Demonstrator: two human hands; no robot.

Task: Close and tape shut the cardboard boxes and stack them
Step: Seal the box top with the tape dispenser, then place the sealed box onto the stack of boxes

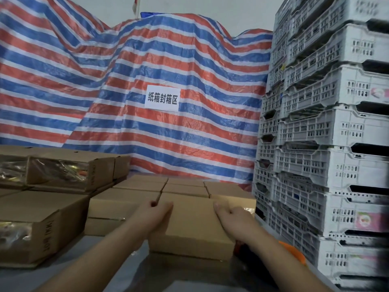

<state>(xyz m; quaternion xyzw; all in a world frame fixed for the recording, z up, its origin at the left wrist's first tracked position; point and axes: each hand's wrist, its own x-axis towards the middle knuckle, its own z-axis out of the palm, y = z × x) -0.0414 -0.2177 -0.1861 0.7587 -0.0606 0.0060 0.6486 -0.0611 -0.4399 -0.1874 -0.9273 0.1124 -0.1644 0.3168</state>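
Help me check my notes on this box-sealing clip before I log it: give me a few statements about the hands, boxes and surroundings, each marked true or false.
1. Both hands rest on the top of the nearest cardboard box. True: the left hand and the right hand lie on it with fingers fairly straight.
2. The right hand holds a tape dispenser. False: it holds nothing; it lies flat on the box.
3. White plastic crates are stacked on the right. True.
4. The backdrop is a plain green tarp. False: the striped tarp is red, blue and white.
5. A paper sign with printed characters is on the tarp. True.
6. The nearest box stands open. False: its top is closed.
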